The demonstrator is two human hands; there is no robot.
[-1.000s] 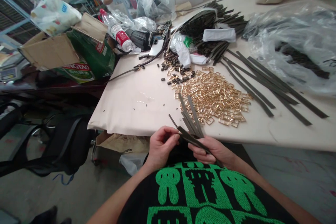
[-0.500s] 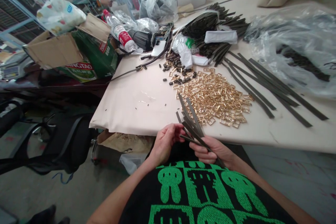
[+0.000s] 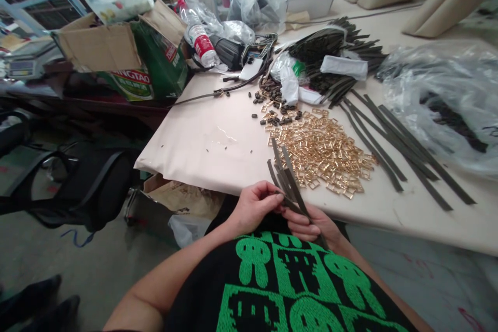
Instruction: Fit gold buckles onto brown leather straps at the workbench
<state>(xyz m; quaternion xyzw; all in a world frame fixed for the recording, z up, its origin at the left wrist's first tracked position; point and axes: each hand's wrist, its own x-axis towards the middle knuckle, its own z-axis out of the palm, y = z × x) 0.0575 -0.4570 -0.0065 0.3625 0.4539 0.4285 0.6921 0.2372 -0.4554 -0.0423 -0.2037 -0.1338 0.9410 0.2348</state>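
Several dark olive straps (image 3: 290, 181) are bunched in my right hand (image 3: 307, 224), whose fingers wrap round them near the table's front edge. My left hand (image 3: 259, 205) pinches at one strap's end right beside the right fingers; the exact spot between the fingertips is partly hidden. Just beyond the hands lies a heap of small gold rectangular buckles (image 3: 322, 153). Small dark strap loops (image 3: 278, 106) lie scattered at the heap's far left side. More loose straps (image 3: 404, 140) are spread on the table to the right.
A large bundle of dark straps (image 3: 330, 44) lies at the back, with a clear plastic bag (image 3: 439, 98) to its right. At left stand a green carton (image 3: 159, 62) and a plastic bottle (image 3: 203, 44). A black chair (image 3: 93, 187) is left of the table (image 3: 194, 140).
My left hand has moved rightward against the right hand, and its fingertips now meet the strap end by the right fingers. The camera view has shifted slightly.
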